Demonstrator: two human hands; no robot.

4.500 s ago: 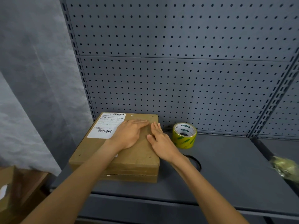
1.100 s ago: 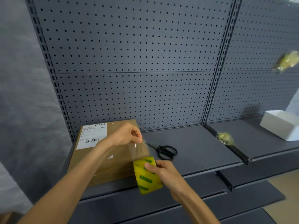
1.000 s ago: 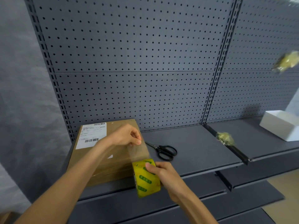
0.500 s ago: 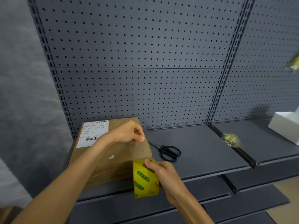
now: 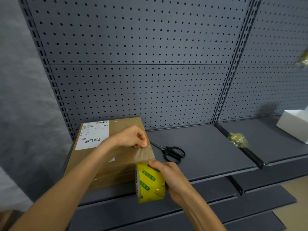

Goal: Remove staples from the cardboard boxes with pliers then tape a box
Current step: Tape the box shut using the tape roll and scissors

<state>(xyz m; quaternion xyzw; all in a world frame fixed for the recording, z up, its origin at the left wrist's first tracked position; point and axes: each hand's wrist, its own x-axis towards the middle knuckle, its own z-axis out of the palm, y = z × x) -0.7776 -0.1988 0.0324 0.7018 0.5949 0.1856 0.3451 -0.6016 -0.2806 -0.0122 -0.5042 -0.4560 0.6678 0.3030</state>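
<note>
The left hand (image 5: 131,138) pinches the free tape end (image 5: 144,153) above the cardboard box (image 5: 106,152) on the shelf (image 5: 200,147); the right hand (image 5: 170,174) grips the tape roll (image 5: 150,182), now lower, lengthening the strip. It seemingly hasn't touched cardboard, so taping comes next.

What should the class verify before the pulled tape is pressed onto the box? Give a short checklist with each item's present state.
1. Free end of tape pinched by left hand: ok.
2. Tape roll gripped by right hand: ok.
3. Pulled strip flat, without wrinkles: cannot tell; it is clear.
4. Cardboard box closed and resting on the shelf: ok.
5. Scissors lying beside the box for cutting: ok.
6. Staples all removed: cannot tell.
</note>
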